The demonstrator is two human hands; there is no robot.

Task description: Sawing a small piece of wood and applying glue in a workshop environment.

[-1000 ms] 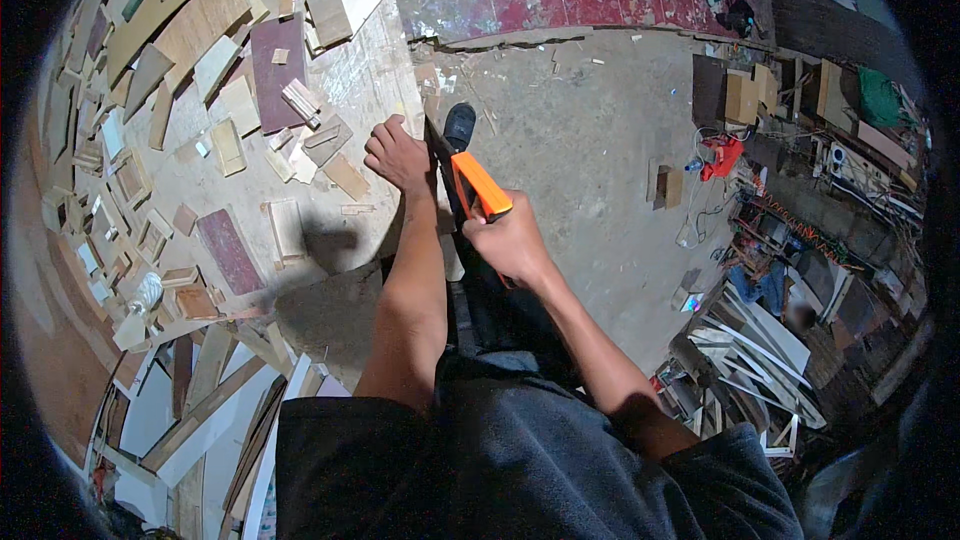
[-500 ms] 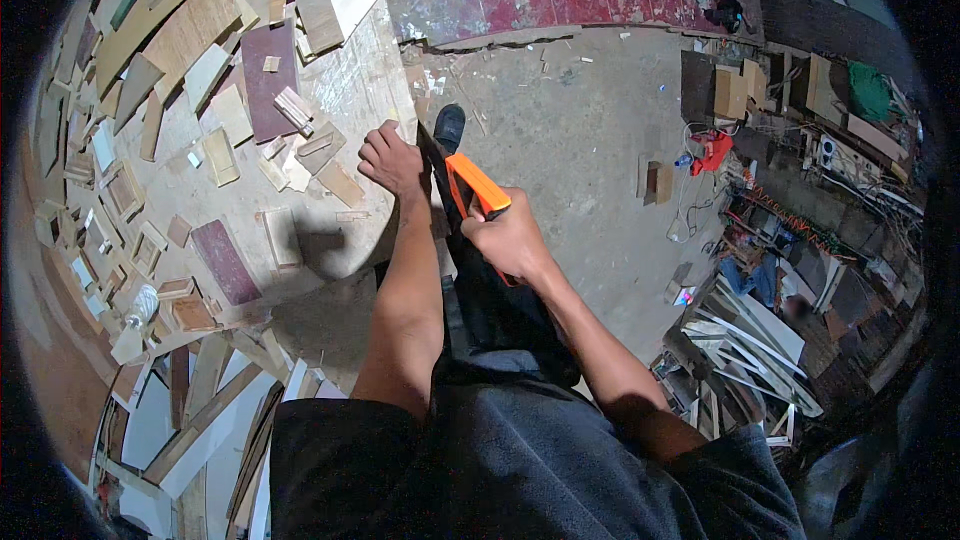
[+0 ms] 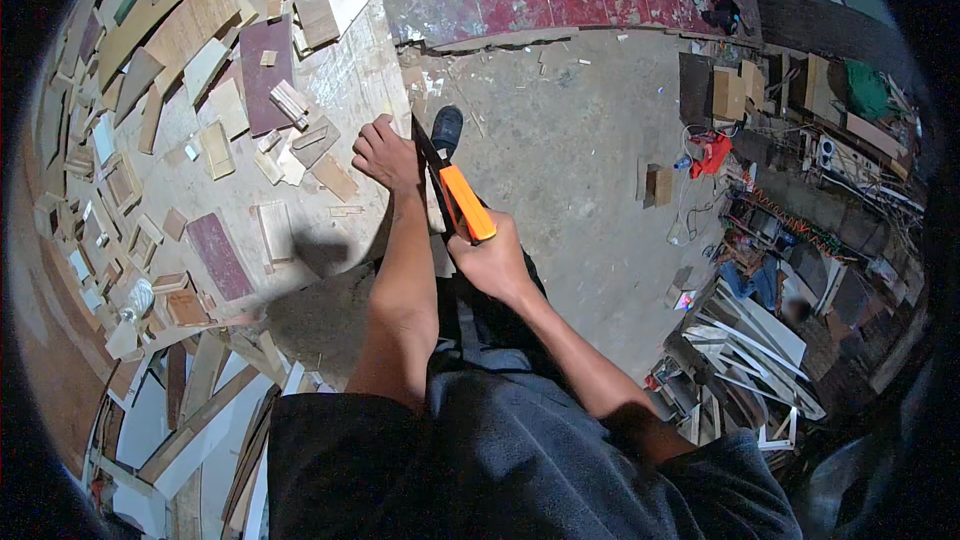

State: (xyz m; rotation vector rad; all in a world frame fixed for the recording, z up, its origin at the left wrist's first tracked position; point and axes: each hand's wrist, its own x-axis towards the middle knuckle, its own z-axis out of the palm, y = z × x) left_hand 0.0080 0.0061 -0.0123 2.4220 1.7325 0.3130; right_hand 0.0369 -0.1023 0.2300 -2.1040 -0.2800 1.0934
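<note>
My right hand is wrapped round the orange handle of a handsaw. The saw's dark blade points away from me, its far end at the right edge of a pale wooden worktable. At that same edge, just left of the blade, my left hand rests with its fingers bent and pressed down. Whatever lies under its palm is hidden.
Wood offcuts and maroon boards are strewn over the worktable. Long strips are stacked at the lower left. My shoe stands on the concrete floor. Scrap strips, cables and tools crowd the right side.
My right hand has drawn the saw back toward my body and slightly left. My left hand stays at the table edge.
</note>
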